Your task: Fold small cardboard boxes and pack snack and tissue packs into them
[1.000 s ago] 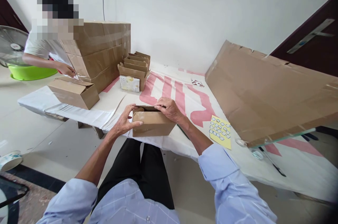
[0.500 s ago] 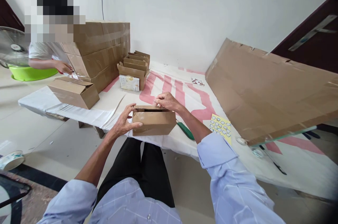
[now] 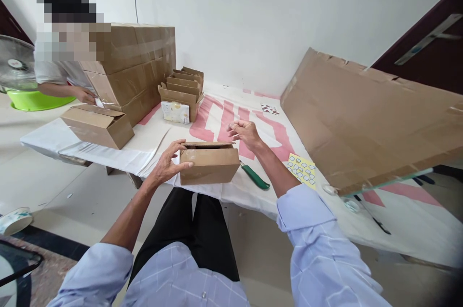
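A small brown cardboard box (image 3: 209, 167) stands at the front edge of the cloth-covered table, a narrow dark gap showing along its top. My left hand (image 3: 170, 162) grips its left end, thumb on the front face and fingers at the top edge. Just beyond the right end of the box, my right hand (image 3: 246, 134) is raised over the cloth, apart from the box. Its fingers are pinched together; whatever they hold, if anything, is too small to make out. A green-handled tool (image 3: 256, 177) lies to the right of the box, below my right forearm.
A large cardboard panel (image 3: 361, 119) leans at the right. A yellow patterned sheet (image 3: 302, 170) lies beside it. Open cartons (image 3: 183, 92) stand behind a white packet (image 3: 175, 112). At left, a co-worker's hand (image 3: 85, 95) is near stacked boxes (image 3: 133, 66) and a closed carton (image 3: 97, 125).
My right hand has lifted off the top of the box and moved right, away from it. The left hand keeps its hold, and more of the green handle shows.
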Motion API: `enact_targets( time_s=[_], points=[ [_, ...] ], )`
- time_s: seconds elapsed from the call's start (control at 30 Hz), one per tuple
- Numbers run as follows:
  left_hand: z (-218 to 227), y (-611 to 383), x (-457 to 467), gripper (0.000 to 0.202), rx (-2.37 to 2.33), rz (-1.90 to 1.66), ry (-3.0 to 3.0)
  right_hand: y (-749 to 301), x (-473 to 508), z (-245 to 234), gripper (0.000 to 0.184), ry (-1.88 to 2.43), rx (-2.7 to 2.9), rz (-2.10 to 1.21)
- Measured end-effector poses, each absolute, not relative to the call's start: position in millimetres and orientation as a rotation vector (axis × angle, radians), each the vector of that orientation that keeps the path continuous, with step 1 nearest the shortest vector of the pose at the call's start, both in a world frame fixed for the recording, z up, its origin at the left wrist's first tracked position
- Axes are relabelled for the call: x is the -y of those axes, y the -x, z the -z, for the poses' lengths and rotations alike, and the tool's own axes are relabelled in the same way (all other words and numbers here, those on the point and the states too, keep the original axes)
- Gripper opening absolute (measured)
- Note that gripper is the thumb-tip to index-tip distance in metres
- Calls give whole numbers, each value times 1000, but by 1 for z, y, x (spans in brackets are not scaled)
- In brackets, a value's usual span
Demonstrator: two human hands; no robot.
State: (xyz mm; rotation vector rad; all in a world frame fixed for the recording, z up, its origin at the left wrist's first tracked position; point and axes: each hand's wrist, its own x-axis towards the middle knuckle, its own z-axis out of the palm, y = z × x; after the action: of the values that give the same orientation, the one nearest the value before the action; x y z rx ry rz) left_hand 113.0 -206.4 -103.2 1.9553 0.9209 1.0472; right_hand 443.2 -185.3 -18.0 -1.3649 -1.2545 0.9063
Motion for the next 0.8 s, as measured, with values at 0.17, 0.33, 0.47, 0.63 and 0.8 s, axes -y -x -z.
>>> enact_targets(
  time_s=[0.17,0.33,0.47,0.63,0.8],
  points=[
    [92,-118,200,37,-973,-1013,-1856,-434,200,12,41,1259,1370,-923],
    [85,-124,192,29,-985,-1041,-1817,-410,216,6,45,1166,1500,-937],
    [85,-127,185,29,-1002,-1040,-1824,-403,226,11,36,1166,1553,-885],
    [83,-128,187,33,-982,-1023,-1862,-378,228,21,28,1112,1671,-725],
    [80,-131,186,35,-979,-970,-1943,-383,231,14,37,1069,1570,-720]
  ],
)
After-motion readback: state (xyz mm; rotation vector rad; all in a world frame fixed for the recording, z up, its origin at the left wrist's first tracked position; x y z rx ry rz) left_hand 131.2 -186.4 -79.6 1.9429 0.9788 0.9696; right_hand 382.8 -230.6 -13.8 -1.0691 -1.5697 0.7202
